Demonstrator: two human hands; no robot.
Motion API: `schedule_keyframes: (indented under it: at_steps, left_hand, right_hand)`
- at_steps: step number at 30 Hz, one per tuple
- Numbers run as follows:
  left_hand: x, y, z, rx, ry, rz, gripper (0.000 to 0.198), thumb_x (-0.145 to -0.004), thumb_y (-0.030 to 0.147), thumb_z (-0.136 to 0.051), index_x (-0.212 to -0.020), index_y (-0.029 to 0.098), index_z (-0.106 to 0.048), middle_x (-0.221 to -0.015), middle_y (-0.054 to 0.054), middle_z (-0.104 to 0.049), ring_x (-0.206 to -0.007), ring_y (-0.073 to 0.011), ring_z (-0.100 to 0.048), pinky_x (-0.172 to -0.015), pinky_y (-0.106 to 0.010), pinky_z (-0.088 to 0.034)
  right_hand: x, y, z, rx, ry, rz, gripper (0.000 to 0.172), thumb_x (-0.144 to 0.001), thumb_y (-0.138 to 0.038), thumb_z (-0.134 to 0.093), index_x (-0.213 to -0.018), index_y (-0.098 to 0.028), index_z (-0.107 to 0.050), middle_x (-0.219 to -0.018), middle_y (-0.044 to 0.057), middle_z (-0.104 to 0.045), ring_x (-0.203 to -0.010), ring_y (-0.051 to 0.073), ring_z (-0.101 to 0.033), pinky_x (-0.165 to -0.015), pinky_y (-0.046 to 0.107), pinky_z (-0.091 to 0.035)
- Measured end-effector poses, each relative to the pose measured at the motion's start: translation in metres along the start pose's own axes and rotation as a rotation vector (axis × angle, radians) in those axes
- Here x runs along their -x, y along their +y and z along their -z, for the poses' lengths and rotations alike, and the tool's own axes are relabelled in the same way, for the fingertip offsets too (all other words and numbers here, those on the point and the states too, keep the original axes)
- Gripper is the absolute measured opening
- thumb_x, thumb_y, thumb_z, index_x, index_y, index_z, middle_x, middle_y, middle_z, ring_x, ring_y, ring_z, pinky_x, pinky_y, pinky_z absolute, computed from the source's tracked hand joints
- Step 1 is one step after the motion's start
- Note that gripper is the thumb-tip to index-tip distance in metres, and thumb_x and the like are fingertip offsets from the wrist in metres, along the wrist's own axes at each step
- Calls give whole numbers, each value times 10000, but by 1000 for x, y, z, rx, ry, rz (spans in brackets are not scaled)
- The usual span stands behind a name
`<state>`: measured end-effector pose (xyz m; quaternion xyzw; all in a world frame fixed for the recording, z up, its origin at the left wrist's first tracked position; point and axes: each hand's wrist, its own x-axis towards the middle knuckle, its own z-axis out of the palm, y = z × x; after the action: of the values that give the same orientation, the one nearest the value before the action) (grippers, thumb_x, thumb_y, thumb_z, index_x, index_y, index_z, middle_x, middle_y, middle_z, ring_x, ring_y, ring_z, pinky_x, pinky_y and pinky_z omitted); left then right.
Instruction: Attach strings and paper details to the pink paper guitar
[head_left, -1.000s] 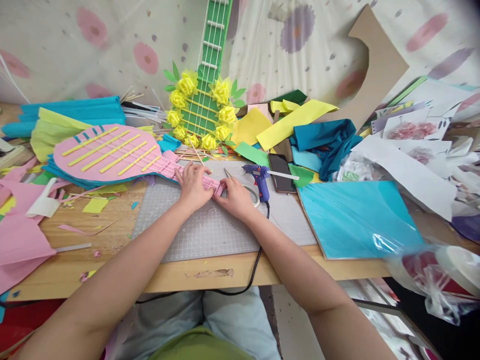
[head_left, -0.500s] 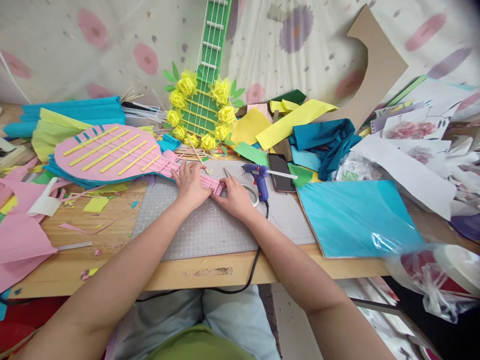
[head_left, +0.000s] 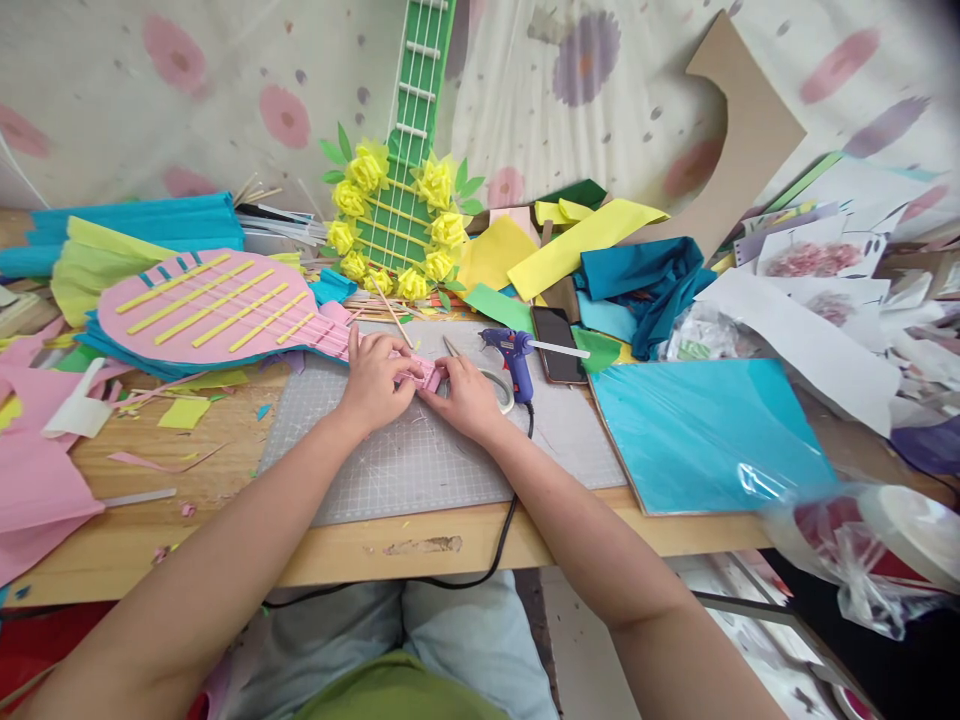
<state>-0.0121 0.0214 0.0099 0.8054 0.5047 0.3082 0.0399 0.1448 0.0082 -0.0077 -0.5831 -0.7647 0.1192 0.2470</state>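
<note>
A pink paper guitar (head_left: 202,300) with yellow strips, pink strings and a blue underside lies across the left of the table, its neck reaching onto the grey cutting mat (head_left: 420,470). My left hand (head_left: 379,380) is closed over the neck, fingers curled, thumb and fingertips near its end. The tip of the neck (head_left: 431,376) is pinched by my right hand (head_left: 466,398), partly hiding it. Just beyond my right hand lie scissors (head_left: 501,388), mostly covered, and a blue glue gun (head_left: 510,355) with a white glue stick in its back.
Behind stands a green paper guitar (head_left: 397,225) edged with yellow flowers. Right of the mat are a phone (head_left: 558,342) and a blue sheet pack (head_left: 720,435). A black cord (head_left: 510,530) hangs over the table's front edge. Paper scraps (head_left: 184,412) litter the left.
The fingers of my left hand have curled further in toward the end of the neck. My right hand keeps its place there. The whole view has shifted slightly.
</note>
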Motion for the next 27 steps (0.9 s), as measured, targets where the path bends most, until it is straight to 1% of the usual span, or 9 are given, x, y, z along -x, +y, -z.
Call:
schedule_keyframes:
  at_steps: [4,6,10,15,20,24,27]
  left_hand:
    - [1,-3,-1,-31,-8,-59,217,-693,214,-506,-732,293,-705,-953,-25,-580,-1077,-248,-452,-1100,-569,-2]
    - [2,-3,-3,-44,-22,-77,219,-702,211,-500,-722,284,-705,-961,-30,-585,-1077,-248,-457,-1099,-570,-8]
    - [3,1,-5,-87,-36,-79,211,-701,179,-489,-688,255,-685,-953,-44,-592,-1074,-250,-463,-1101,-567,-39]
    - [2,5,-9,-129,-60,-97,179,-674,162,-490,-723,214,-653,-945,-77,-581,-1071,-262,-461,-1107,-558,-71]
    - [0,9,-9,-169,-74,-85,143,-668,166,-495,-710,208,-626,-968,-93,-573,-1082,-273,-451,-1111,-558,-73]
    - [0,9,-9,-163,-84,-90,162,-672,148,-482,-729,212,-620,-980,-96,-564,-1088,-276,-444,-1106,-568,-83]
    - [1,9,-10,-161,-85,-79,163,-681,149,-475,-729,215,-616,-969,-91,-561,-1084,-265,-444,-1108,-551,-104]
  right_hand:
    - [0,1,0,8,2,12,411,-772,-442,-557,-1063,-154,-521,-1024,115,-569,-941,217,-546,-816,350,-420]
    - [0,0,0,11,3,14,410,-776,-444,-552,-1061,-150,-522,-1019,116,-570,-938,217,-547,-810,348,-420]
    - [0,0,0,16,7,17,396,-774,-429,-555,-1056,-153,-523,-1010,115,-573,-928,214,-546,-801,343,-420]
    - [0,-1,-1,21,23,20,346,-774,-388,-541,-1029,-154,-533,-982,113,-580,-918,215,-542,-802,339,-418]
    - [0,-1,-3,22,28,19,330,-769,-359,-531,-1024,-148,-536,-966,115,-581,-875,212,-550,-765,335,-422]
    - [0,-1,-3,28,32,12,336,-770,-366,-527,-1029,-152,-537,-970,118,-579,-877,214,-546,-775,341,-421]
    - [0,-1,-3,22,28,3,339,-768,-355,-531,-1043,-157,-538,-977,115,-577,-885,218,-546,-783,348,-425]
